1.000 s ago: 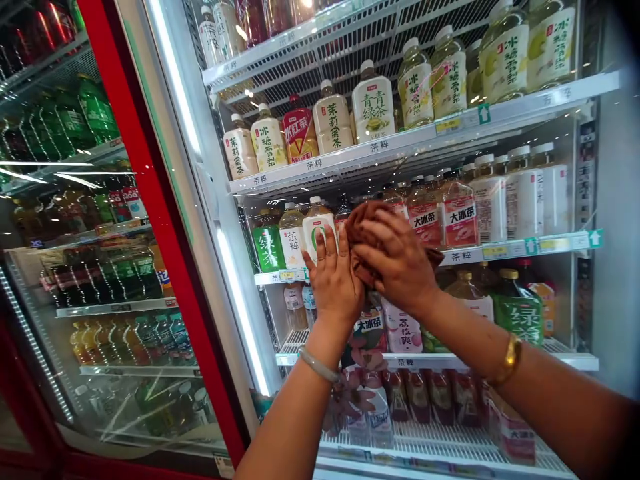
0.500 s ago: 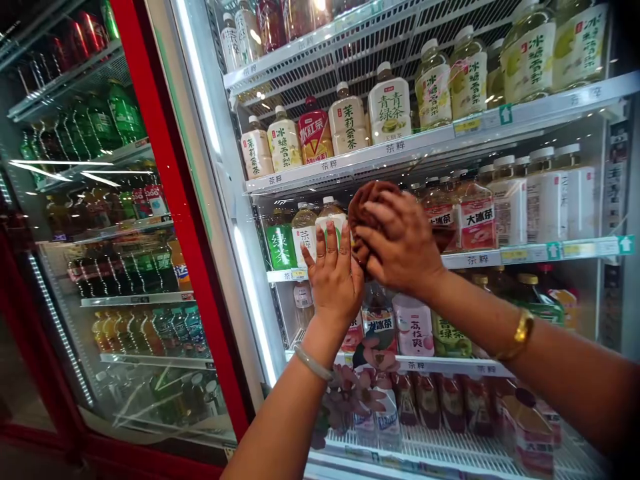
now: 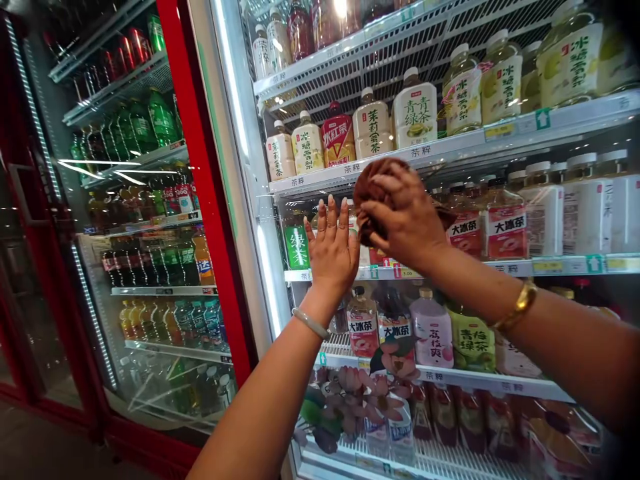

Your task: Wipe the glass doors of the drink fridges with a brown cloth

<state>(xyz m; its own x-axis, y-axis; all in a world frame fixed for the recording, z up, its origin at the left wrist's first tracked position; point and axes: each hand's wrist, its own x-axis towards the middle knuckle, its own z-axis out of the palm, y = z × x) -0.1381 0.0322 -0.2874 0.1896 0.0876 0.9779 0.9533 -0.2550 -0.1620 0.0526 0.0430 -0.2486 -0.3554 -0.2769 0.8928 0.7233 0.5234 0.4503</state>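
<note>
Toward two o'clock of centre: brown cloth, bunched in right hand, fingers gripping. Left hand, about seven o'clock of cloth, fingers spread, palm apparently flat on glass. Likely step: wiping. Next move calls for even cloth pressure.

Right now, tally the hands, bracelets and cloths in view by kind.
Hands: 2, the left hand and the right hand
Bracelets: 2, one pale bracelet and one gold bracelet
Cloths: 1, the brown cloth
Total: 5
</note>
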